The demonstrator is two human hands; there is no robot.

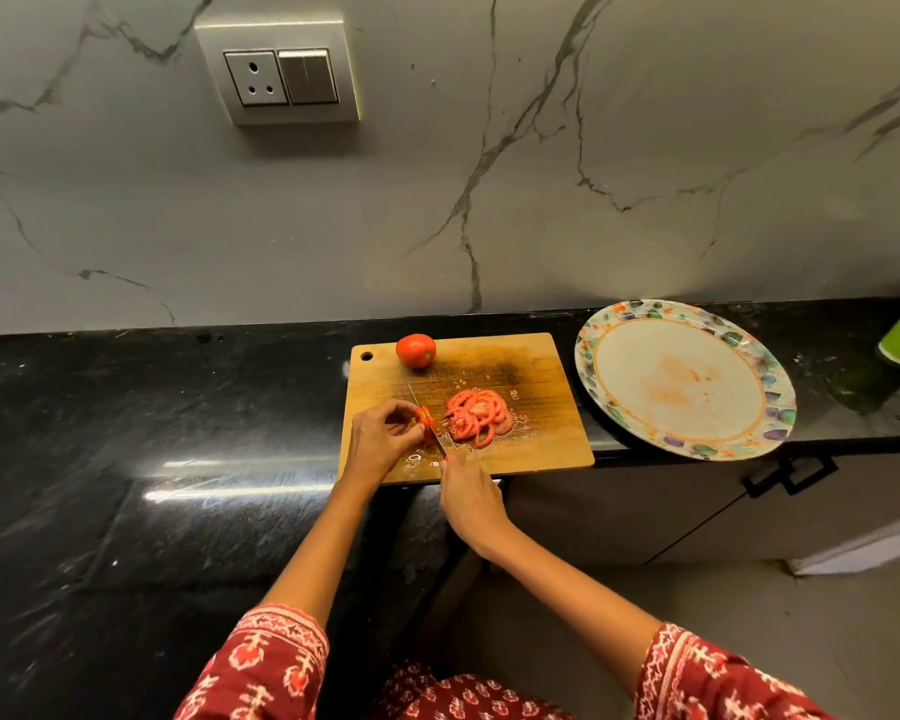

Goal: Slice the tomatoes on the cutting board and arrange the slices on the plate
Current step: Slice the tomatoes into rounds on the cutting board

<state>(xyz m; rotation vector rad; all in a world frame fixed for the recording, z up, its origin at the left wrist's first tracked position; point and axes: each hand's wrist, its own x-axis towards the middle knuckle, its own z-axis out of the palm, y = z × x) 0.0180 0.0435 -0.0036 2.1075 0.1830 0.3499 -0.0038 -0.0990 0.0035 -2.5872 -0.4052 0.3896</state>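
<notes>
Your left grip (380, 439) pinches a tomato piece (426, 424) on the cutting board (536, 439). Your right grip (466, 493) curls around the knife (427, 420), cutting it. Slices (476, 418) lie just beside; a whole tomato (415, 350) sits behind; the plate (684, 379) rests right on the desk (178, 407).

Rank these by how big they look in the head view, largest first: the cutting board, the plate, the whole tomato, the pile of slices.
1. cutting board and plate: similar in apparent area, and the plate sits nearer the frame's edge, so I won't rank them.
2. pile of slices
3. whole tomato
</notes>
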